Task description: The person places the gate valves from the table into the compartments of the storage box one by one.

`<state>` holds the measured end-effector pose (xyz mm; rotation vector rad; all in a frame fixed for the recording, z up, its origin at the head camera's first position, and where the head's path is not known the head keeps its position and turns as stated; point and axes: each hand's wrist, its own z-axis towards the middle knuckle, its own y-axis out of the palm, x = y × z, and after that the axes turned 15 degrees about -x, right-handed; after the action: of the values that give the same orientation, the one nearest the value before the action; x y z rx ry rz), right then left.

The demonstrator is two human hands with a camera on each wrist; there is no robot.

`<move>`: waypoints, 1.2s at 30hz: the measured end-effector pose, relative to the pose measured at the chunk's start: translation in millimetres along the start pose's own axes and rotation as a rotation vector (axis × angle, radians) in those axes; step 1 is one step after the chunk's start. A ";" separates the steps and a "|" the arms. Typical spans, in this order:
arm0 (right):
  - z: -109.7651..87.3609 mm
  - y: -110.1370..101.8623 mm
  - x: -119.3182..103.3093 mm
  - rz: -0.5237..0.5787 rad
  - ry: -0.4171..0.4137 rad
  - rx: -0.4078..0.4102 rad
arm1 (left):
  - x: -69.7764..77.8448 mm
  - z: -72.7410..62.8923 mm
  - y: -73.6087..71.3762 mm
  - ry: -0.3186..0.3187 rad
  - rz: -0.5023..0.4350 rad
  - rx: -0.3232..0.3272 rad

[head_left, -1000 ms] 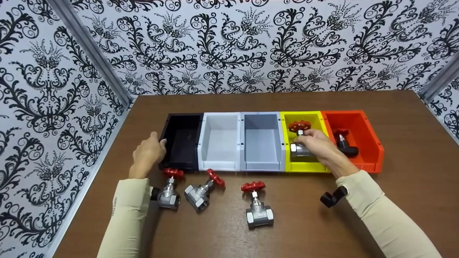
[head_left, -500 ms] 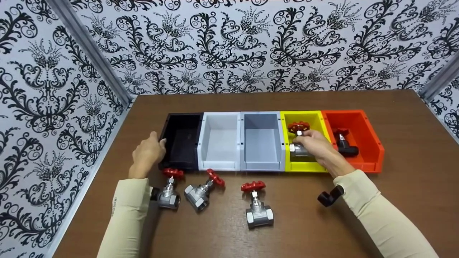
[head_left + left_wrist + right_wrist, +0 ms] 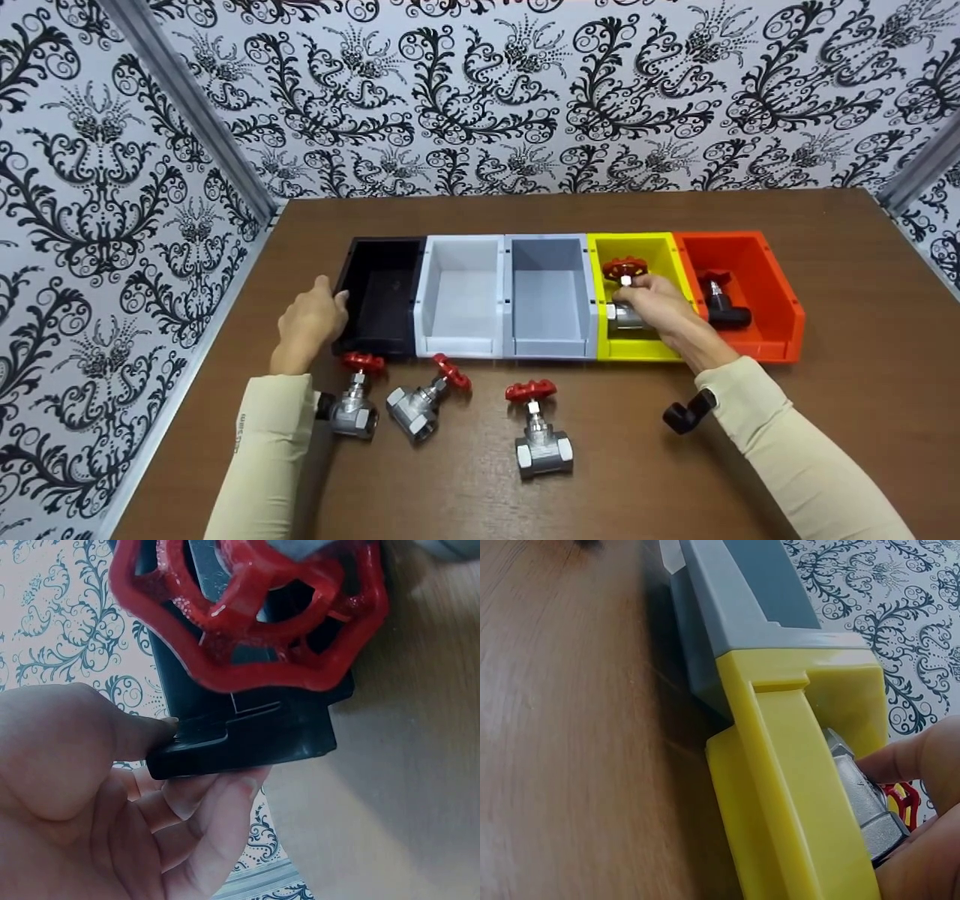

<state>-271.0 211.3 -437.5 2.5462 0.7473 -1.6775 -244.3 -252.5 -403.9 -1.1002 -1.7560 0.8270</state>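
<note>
Before five bins (image 3: 459, 348) lie three valves (image 3: 538, 439); one hand (image 3: 660, 301) grips another valve (image 3: 625, 281).

The head camera looks forward and down from the near side of the bin row (image 3: 459, 348), far enough back to frame it whole, with the patterned wall (image 3: 480, 97) behind. The left wrist camera sits close to the black bin (image 3: 262, 739) at the row's left end; the right wrist camera, picture tipped sideways, faces the front of the yellow bin (image 3: 802, 765) at close range. Both bins also show in the head view, and the wall in all three.
</note>
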 end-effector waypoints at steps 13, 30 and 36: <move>1.8 -0.3 1.4 -0.015 0.018 0.009 | -0.3 -0.3 0.4 0.003 -0.010 0.011; 4.3 0.9 -0.2 0.000 0.026 0.019 | -0.1 -0.9 1.0 -0.003 -0.006 0.016; 4.9 0.1 0.7 0.011 0.027 0.010 | -0.2 -1.0 1.3 0.000 -0.005 0.021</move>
<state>-275.0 210.2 -440.2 2.5801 0.7272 -1.6515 -242.9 -252.1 -404.7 -1.0819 -1.7451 0.8405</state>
